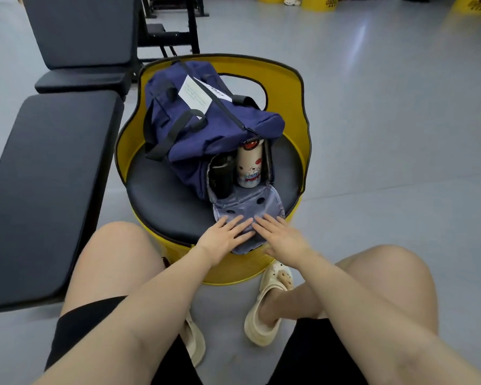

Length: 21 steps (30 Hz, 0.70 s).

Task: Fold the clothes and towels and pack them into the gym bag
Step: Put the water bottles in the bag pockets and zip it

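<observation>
A navy gym bag [195, 129] with black straps and a white paper label lies on a yellow barrel seat [297, 87]. Its main zip looks closed. The end pocket facing me is unzipped, and its grey flap [247, 202] hangs down over the seat's front edge. Inside the pocket stand a white cartoon-print bottle [249, 166] and a black bottle [221, 176]. My left hand [222, 237] and my right hand [282, 237] lie flat side by side on the flap, fingers straight. No clothes or towels are visible.
A black padded bench [45, 187] runs along my left, with another black seat [81, 37] and a dark frame behind it. My bare knees and cream clogs [267, 307] are below the barrel. Grey floor spreads to the right; yellow barrels stand far back.
</observation>
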Tool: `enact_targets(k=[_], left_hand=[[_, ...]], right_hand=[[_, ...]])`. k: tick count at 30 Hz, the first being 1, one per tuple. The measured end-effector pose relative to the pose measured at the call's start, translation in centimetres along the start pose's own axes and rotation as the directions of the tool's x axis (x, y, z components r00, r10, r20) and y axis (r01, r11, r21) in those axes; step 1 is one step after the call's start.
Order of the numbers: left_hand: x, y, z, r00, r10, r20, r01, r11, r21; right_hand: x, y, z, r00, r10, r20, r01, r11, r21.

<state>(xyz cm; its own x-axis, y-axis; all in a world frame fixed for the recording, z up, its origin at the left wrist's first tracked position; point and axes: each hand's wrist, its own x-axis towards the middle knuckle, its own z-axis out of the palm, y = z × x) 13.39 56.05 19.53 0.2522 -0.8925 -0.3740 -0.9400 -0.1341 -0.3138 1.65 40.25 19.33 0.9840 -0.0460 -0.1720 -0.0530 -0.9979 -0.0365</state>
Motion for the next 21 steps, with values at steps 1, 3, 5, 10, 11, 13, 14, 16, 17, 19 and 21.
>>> enact_targets(k=[1, 3, 5, 10, 11, 13, 14, 16, 17, 19, 21], left_hand=[[0.2, -0.1, 0.4, 1.000, 0.001, -0.004, -0.001, 1.000, 0.008], [0.5, -0.5, 1.2, 1.000, 0.006, -0.010, -0.006, 1.000, 0.016], [0.6, -1.1, 1.9, 1.000, 0.023, 0.009, -0.023, 1.000, -0.001], [0.6, -1.4, 2.9, 1.000, -0.004, 0.013, 0.004, 0.999, -0.051], [0.8, -1.3, 3.0, 1.000, -0.014, 0.009, 0.014, 0.999, -0.049], [1.2, -1.0, 3.1, 0.999, -0.036, 0.001, 0.036, 0.998, -0.055], [1.3, -0.9, 3.0, 0.999, -0.042, -0.002, 0.042, 0.997, -0.059], [1.5, -0.8, 2.7, 0.999, -0.036, 0.007, 0.037, 0.998, -0.058], [1.4, -0.7, 2.4, 0.999, -0.028, 0.020, 0.029, 0.997, -0.068], [1.3, -0.7, 1.6, 1.000, -0.015, 0.016, 0.016, 0.994, -0.107], [0.9, -0.7, 0.4, 0.999, -0.015, -0.030, 0.009, 0.981, -0.195]], right_hand=[[0.2, 0.1, 0.6, 1.000, 0.003, 0.015, -0.002, 1.000, -0.009], [0.6, 0.1, 1.6, 0.999, 0.018, 0.050, -0.017, 0.999, -0.027], [1.0, -0.1, 2.3, 0.997, 0.035, 0.075, -0.034, 0.999, -0.018], [1.7, -0.8, 3.9, 0.998, 0.058, -0.008, -0.058, 0.998, -0.033], [1.8, -0.6, 4.3, 0.997, 0.062, -0.038, -0.064, 0.997, -0.040], [2.1, -0.3, 4.7, 0.996, 0.051, -0.079, -0.056, 0.997, -0.052], [2.2, -0.2, 4.7, 0.994, 0.038, -0.106, -0.044, 0.997, -0.059], [2.1, -0.1, 4.4, 0.993, 0.026, -0.115, -0.034, 0.997, -0.070], [2.0, -0.1, 4.2, 0.994, 0.023, -0.106, -0.031, 0.997, -0.076], [1.7, 0.0, 3.9, 0.995, 0.009, -0.102, -0.016, 0.998, -0.064], [1.3, 0.2, 3.7, 0.994, 0.020, -0.108, -0.022, 0.999, -0.024]])
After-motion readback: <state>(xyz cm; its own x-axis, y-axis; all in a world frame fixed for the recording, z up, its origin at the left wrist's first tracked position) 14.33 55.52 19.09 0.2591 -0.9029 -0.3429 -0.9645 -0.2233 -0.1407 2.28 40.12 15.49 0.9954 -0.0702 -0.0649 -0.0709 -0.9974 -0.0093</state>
